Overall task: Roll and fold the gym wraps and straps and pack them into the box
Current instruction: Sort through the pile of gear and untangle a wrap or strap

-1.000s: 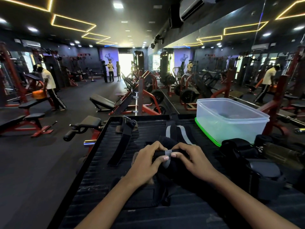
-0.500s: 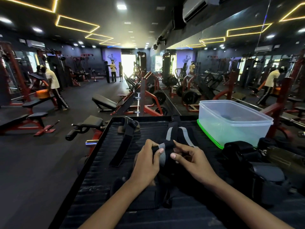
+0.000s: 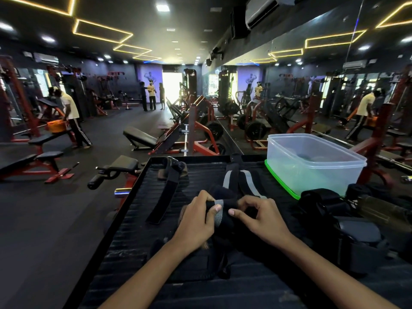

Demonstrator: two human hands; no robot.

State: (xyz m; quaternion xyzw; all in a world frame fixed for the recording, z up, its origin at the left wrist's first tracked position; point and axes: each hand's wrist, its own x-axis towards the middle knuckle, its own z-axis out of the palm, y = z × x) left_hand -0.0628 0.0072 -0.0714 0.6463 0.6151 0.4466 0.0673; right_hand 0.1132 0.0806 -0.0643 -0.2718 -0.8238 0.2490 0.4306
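Observation:
At the centre of the black ribbed platform point(image 3: 138, 230) lies a black gym wrap with grey stripes point(image 3: 231, 186), its loose length running away from me. My left hand point(image 3: 196, 221) grips the wrap's rolled end, thumb over a grey patch point(image 3: 218, 211). My right hand point(image 3: 260, 217) pinches the same roll from the right with curled fingers. The clear plastic box point(image 3: 312, 166) sits on a green lid point(image 3: 278, 184) at the far right. A long black strap point(image 3: 165, 192) lies flat to the left.
A heap of black straps and pads point(image 3: 347, 228) lies on the right side of the platform, below the box. More dark fabric point(image 3: 194, 268) sits under my wrists. Gym benches, weight machines and several people stand on the floor beyond; a mirror wall runs along the right.
Both hands have turned the wrap's end a little further, the roll shifting slightly left. The grey patch now shows under my left thumb, and my right fingers have curled in closer.

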